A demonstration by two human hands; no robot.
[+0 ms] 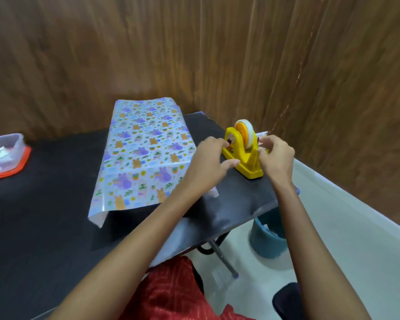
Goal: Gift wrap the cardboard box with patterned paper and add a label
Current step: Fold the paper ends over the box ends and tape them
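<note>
Patterned wrapping paper (146, 153) with animal prints lies draped over the box on the black table (44, 215); the box itself is hidden under it. A yellow tape dispenser (243, 158) with a white tape roll (247, 132) stands right of the paper. My left hand (211, 162) grips the dispenser's left end, thumb on its base. My right hand (276, 155) has its fingers curled against the dispenser's right side beside the roll. Motion blur hides whether they pinch a tape strip.
A clear plastic container (4, 153) on an orange lid sits at the table's far left edge. A blue bin (267, 236) stands on the floor under the table's right corner. Wooden walls close in behind and to the right.
</note>
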